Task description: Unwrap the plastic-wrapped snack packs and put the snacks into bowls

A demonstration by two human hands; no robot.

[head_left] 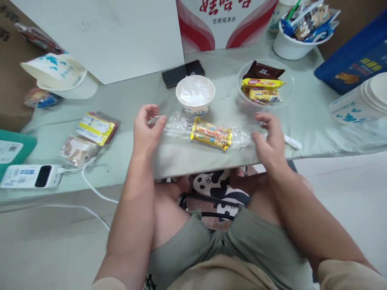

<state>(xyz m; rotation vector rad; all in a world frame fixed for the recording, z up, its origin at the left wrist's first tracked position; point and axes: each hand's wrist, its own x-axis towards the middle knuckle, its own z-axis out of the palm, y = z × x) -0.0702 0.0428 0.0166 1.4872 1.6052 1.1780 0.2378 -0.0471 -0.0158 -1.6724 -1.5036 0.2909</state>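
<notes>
Yellow snack packets lie side by side on a stretch of clear plastic wrap near the table's front edge. My left hand is at the wrap's left end, fingers curled and thumb bent toward them, with film between. At the other end, my right hand is curled in the same way around the film. Just behind the packets stands a paper cup with clear plastic in it. The exact finger contact on the thin film is hard to see.
A clear bowl of wrapped snacks sits at the back right, near a white tub. Paper cups lie at right, a white spoon handle by my right hand. Leftward are snack packs and a cabled power bank.
</notes>
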